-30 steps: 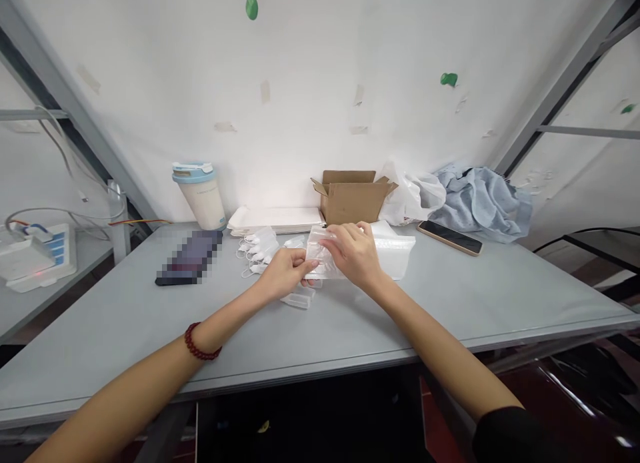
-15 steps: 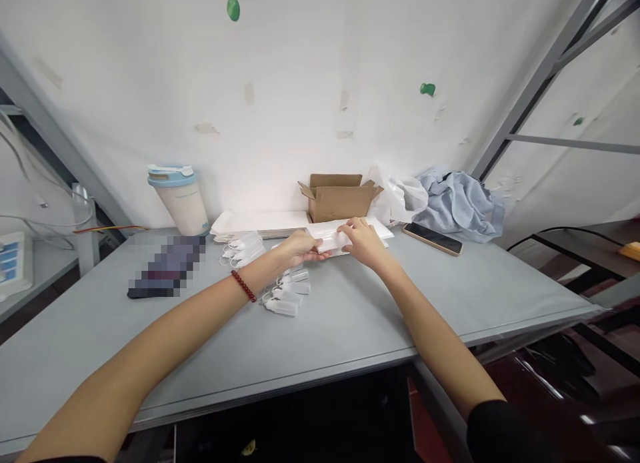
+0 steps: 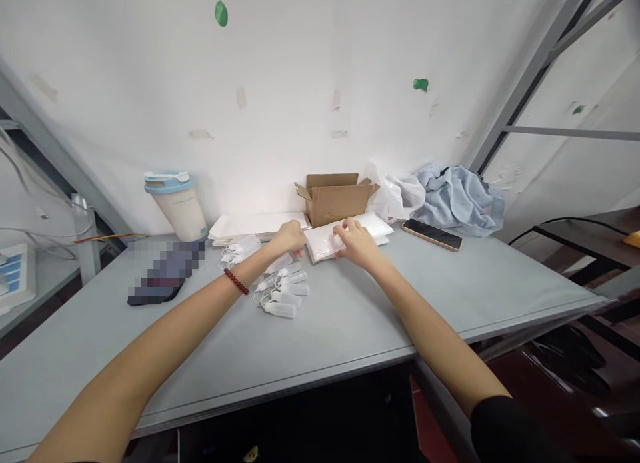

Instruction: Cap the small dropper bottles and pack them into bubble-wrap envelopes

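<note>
My left hand (image 3: 291, 238) is beside the pile of small clear plastic dropper bottles (image 3: 285, 291), above its upper edge. Its fingers curl downward and together; what they hold, if anything, is hidden. My right hand (image 3: 359, 243) rests over a glossy white plastic packet (image 3: 321, 240), thumb and fingers bent and closed on it. This packet lies tilted on a stack of flat white packets (image 3: 379, 225). More dropper bottles (image 3: 243, 248) lie behind my left wrist, which wears a dark red bead bracelet.
An open cardboard box (image 3: 336, 204) stands against the wall behind the packets. Flat white sheets (image 3: 253, 225) are stacked to its left, near a tilted cup with a blue lid (image 3: 179, 206). At right are a phone (image 3: 433, 235), a white plastic bag (image 3: 400, 195) and blue cloth (image 3: 463, 199).
My left hand has let go of the white packet and moved left to the bottles. My right hand stays at the packet, which sits slightly lower. The view has shifted a little.
</note>
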Motion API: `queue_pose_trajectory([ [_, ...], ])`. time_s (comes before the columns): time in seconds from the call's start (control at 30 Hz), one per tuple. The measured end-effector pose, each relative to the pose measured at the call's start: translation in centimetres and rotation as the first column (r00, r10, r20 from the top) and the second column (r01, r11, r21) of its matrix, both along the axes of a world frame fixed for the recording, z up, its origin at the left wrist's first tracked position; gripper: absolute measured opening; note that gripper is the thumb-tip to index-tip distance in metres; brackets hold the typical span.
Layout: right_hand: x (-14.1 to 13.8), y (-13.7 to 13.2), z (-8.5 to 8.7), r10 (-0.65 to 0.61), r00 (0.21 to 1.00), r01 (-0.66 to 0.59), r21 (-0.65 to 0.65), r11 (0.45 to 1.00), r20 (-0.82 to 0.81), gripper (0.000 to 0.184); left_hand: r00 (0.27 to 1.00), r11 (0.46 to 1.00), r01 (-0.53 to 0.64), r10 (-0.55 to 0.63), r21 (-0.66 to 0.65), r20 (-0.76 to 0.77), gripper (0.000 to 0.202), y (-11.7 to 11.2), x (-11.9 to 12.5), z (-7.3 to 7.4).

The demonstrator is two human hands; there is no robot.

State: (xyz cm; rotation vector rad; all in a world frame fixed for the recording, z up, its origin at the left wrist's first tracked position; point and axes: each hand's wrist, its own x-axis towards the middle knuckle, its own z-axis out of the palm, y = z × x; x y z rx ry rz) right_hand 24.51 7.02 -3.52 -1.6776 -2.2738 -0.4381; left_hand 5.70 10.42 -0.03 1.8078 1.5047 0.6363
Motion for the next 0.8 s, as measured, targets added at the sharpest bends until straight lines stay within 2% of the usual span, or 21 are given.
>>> queue_pose_trajectory([
  [0.07,-0.2,0.0,-0.1,-0.007,1.0,0.007,0.008,1.0,-0.004,0.049,0.981,0.988,-0.034,0.062,0.153,-0.186,0.004,0.5,-0.8,0.3],
  [0.13,-0.3,0.0,-0.1,-0.008,1.0,0.008,0.001,1.0,-0.009,0.053,0.934,0.962,-0.02,0.116,0.273,-0.337,0.012,1.1,-1.8,0.7],
  [0.3,-0.1,-0.1,0.1,0.026,1.0,-0.026,-0.032,0.999,0.001,0.053,0.794,0.928,0.074,0.167,0.366,-0.584,0.018,2.6,-3.6,0.7],
  [0.5,-0.4,-0.1,0.3,0.078,0.997,-0.079,-0.059,0.995,-0.015,0.043,0.668,0.901,0.158,0.204,0.404,-0.716,0.024,3.8,-4.3,0.0],
  [0.8,-0.6,0.2,0.0,0.083,0.995,-0.087,-0.053,0.995,-0.062,0.041,0.532,0.836,0.336,0.212,0.434,-0.82,0.033,3.3,-3.8,-0.3],
])
